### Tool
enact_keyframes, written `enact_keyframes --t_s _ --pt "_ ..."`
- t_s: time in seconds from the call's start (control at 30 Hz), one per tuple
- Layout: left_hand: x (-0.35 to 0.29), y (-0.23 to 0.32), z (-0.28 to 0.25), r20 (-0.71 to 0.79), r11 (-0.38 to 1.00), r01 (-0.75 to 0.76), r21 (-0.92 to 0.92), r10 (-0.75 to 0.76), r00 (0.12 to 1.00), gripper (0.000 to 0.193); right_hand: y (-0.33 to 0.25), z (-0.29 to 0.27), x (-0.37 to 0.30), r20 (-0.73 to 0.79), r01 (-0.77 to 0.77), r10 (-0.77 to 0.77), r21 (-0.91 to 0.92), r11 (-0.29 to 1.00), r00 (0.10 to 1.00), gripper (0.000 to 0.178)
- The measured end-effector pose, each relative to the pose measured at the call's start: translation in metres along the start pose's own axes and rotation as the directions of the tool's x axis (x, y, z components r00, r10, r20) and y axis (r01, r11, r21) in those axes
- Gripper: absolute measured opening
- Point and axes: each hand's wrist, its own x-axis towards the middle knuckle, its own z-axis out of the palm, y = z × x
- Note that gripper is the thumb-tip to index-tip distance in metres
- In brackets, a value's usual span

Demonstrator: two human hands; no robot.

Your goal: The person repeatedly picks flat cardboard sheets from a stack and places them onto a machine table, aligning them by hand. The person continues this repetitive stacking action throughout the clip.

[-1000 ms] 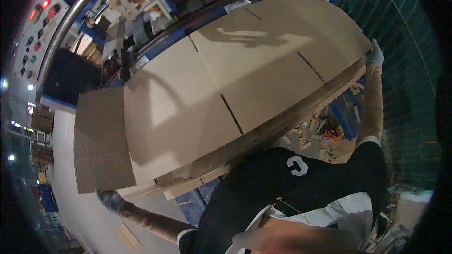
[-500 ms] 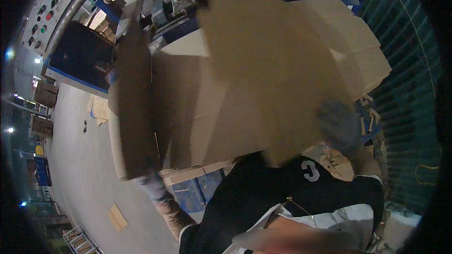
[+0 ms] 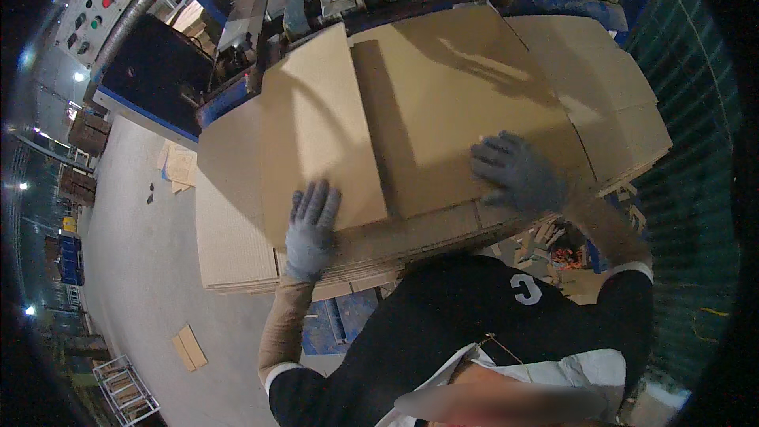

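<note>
A brown cardboard sheet lies on a stack of flat cardboard sheets in front of me. Its left part is a panel folded over, its edge running beside a dark strip of shadow. My left hand, in a grey glove, rests on the near end of that panel with its fingers stretched out. Also gloved in grey, my right hand is spread over the right part of the sheet, near its front edge. Neither hand grips anything.
A machine with metal rollers stands behind the stack. At the upper left is a control panel with buttons. A green corrugated wall is close on the right. Cardboard scraps lie below the stack, and a flat piece lies on the floor.
The cardboard sheet, blurred and raised in my hands before, now lies down on the stack. My left hand has moved up and right onto the panel; my right hand has moved up and left.
</note>
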Motion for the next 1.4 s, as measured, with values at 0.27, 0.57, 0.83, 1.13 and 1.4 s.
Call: enact_keyframes --t_s 0.27,0.57,0.83,1.13,1.4 --pt "0.083 -0.064 0.033 -0.249 0.998 -0.058 -0.022 0.051 0.967 0.057 0.070 0.013 0.062 -0.081 -0.184 0.190 0.075 0.980 0.978 0.065" --pt "0.180 -0.083 0.051 -0.465 0.942 0.280 0.183 -0.168 0.869 0.054 0.125 0.069 0.131 -0.449 -0.491 0.376 -0.169 0.855 0.810 0.048" --pt "-0.041 -0.109 0.011 -0.452 0.551 0.832 -0.070 -0.761 0.466 0.045 0.126 0.001 -0.120 -0.263 -0.995 0.959 -0.031 0.097 0.102 0.067" --pt "-0.134 -0.124 -0.015 -0.477 0.073 0.891 -0.448 -0.862 -0.169 0.045 0.118 0.004 -0.198 -0.313 -0.971 0.920 0.083 -0.223 -0.238 0.060" --pt "-0.149 -0.121 -0.042 -0.305 0.277 0.136 -0.951 -0.914 -0.269 0.037 0.169 0.002 -0.238 -0.225 0.192 0.811 0.905 0.379 -0.540 0.034"
